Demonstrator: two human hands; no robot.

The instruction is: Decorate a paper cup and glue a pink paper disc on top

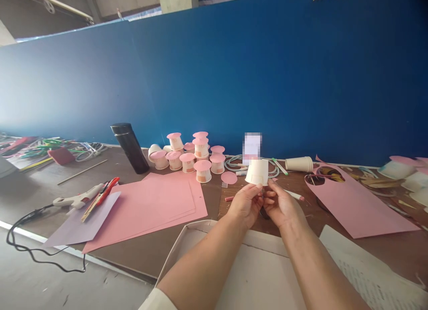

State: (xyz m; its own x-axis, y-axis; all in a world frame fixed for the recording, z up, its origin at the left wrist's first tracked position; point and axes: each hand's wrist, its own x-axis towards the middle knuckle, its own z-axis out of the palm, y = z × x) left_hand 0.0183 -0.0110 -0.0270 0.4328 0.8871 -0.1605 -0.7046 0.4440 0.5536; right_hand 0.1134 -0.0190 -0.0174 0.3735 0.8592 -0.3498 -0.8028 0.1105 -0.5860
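Note:
An upside-down white paper cup (257, 171) is held over the table, its wide rim facing down. My left hand (246, 205) grips the cup's lower edge from the left, thumb near the rim. On the other side, my right hand (282, 204) holds the same rim, fingers curled beneath it. A loose pink paper disc (229, 178) lies just left of the cup. Farther left stand several upturned cups topped with pink discs, one of them the front cup (203, 171). A stack of plain paper cups (298, 164) lies on its side to the right.
A white box (257, 265) sits below my forearms. Pink sheets (150, 203), a utility knife (100, 197) and a glue gun (78, 198) lie left, near a black flask (129, 147). A cut pink sheet (361, 207) is on the right. A blue partition (250, 78) rises behind.

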